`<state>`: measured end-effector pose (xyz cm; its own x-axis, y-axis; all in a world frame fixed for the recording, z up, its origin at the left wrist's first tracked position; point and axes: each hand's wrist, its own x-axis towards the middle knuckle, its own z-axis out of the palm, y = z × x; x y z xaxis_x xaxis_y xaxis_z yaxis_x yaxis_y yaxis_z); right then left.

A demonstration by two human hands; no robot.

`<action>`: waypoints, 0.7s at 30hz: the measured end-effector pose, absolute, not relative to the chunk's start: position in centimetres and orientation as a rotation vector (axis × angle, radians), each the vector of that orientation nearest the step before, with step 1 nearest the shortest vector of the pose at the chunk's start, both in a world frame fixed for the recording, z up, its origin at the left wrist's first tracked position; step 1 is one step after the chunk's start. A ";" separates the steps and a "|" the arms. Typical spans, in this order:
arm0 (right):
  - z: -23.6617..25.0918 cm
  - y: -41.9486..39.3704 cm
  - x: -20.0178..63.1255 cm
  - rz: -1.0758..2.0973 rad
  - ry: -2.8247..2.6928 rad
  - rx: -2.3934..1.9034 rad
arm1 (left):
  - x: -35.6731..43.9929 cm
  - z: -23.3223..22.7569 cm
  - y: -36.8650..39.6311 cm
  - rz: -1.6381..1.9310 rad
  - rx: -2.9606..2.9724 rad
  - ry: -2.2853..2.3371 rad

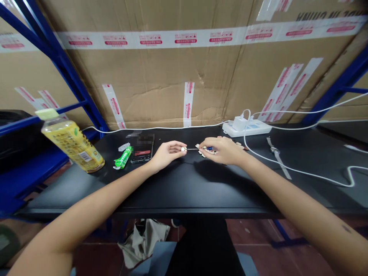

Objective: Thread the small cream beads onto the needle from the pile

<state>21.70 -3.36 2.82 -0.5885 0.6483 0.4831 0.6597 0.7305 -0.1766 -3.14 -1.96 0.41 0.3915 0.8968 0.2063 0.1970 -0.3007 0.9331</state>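
Observation:
My left hand [170, 155] pinches a small white piece with dark marks [184, 148] between thumb and fingertips, just above the black table. From it a thin, pale, straight rod [192, 149] runs level to my right hand [220, 149]. My right fingers are closed around the rod's other end, where a bit of blue [209, 148] shows; whether rod and blue part are one tool I cannot tell. Several small pale pieces [201, 152] lie on the table under and beside my right hand, partly hidden by it.
Left of my hands are a phone [143, 147], a green wrapper [123, 157] and a yellow-labelled bottle [73, 142]. A white power strip [250, 127] with cables stands behind my right hand. A wristwatch [275, 150] lies right. Cardboard [161, 76] closes off the back.

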 end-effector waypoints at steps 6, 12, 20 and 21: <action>3.0 -3.7 21.6 -0.204 -2.465 -1.005 | -3.0 0.3 -2.2 1.017 1.994 1.010; 2.9 -3.9 21.5 -0.331 -2.494 -0.977 | -3.1 0.5 -2.8 1.065 2.372 1.054; 2.6 -4.5 20.9 -0.622 -2.580 -0.878 | -3.3 0.1 -2.5 0.991 2.470 1.058; 2.6 -4.6 20.8 -0.647 -2.591 -0.863 | -3.3 0.0 -2.5 0.984 2.485 1.052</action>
